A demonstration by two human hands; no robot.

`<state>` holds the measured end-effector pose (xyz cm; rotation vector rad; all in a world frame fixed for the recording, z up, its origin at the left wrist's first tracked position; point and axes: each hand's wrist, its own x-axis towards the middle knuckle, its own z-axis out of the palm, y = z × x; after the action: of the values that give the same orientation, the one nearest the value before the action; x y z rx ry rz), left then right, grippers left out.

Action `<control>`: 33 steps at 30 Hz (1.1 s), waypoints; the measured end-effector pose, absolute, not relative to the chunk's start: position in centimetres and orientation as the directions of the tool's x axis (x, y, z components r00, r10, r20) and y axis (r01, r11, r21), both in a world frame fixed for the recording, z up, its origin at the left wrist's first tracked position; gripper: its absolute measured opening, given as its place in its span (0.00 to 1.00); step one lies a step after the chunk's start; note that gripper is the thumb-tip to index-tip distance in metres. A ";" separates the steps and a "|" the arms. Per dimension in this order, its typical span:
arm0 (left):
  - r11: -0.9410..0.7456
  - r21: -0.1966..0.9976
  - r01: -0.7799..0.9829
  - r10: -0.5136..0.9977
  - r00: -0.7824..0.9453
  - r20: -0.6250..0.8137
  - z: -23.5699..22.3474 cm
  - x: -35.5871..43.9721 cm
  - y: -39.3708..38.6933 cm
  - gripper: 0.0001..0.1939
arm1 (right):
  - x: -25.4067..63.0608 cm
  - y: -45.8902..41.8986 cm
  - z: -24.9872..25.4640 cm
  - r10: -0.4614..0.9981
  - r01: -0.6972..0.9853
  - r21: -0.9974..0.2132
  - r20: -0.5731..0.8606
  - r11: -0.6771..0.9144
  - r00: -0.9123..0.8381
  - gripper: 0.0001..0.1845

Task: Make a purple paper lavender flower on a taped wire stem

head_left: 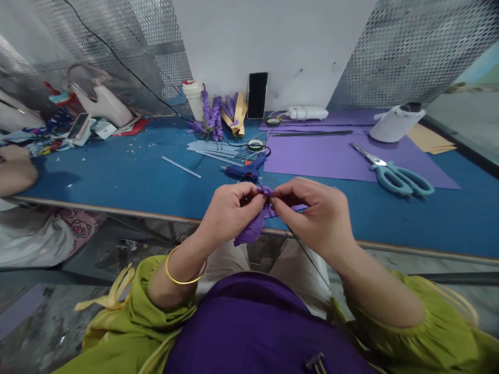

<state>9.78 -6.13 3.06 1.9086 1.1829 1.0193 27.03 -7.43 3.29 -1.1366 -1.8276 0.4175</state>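
Note:
A small purple paper piece is held between both my hands, just above the front edge of the blue table. My left hand is closed round its lower rolled part. My right hand pinches its top end with thumb and forefinger. A strip of the purple paper trails to the right under my right hand. A gold bangle sits on my left wrist.
On the table lie a blue glue gun, a purple sheet, teal scissors, white strips, purple flower stems, a phone and white rolls. Another person's arm rests at the left.

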 end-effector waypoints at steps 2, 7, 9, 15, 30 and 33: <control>-0.374 0.832 0.409 0.918 0.291 0.270 3.2 9.7 -6.0 0.12 | 27.2 -7.5 3.3 0.790 0.528 -0.614 0.576 0.587 -0.208 0.07; -0.361 0.834 0.417 0.918 0.317 0.239 3.6 9.5 -5.9 0.12 | 27.6 -6.5 3.4 0.907 0.336 -0.843 0.377 0.420 -0.190 0.05; -0.364 0.834 0.414 0.914 0.331 0.234 3.6 9.4 -5.8 0.12 | 27.7 -5.8 3.2 0.954 0.155 -0.958 0.205 0.241 -0.221 0.06; -0.355 0.863 0.360 0.908 0.352 0.227 3.5 9.4 -5.7 0.12 | 28.2 -4.3 2.0 0.937 -0.135 -0.990 -0.002 -0.052 -0.349 0.10; -0.105 0.978 0.183 0.909 0.416 0.020 3.8 8.9 -5.8 0.08 | 28.3 -3.7 2.5 0.893 -0.113 -0.984 -0.073 -0.137 -0.445 0.13; -0.039 0.992 0.122 0.907 0.421 -0.017 3.5 9.0 -5.8 0.08 | 28.0 -3.7 2.5 0.901 -0.101 -0.990 -0.043 -0.095 -0.433 0.12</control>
<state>8.95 -5.81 3.54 1.4845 0.9628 0.8254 28.00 -3.70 2.51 -0.9264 -1.3961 1.6382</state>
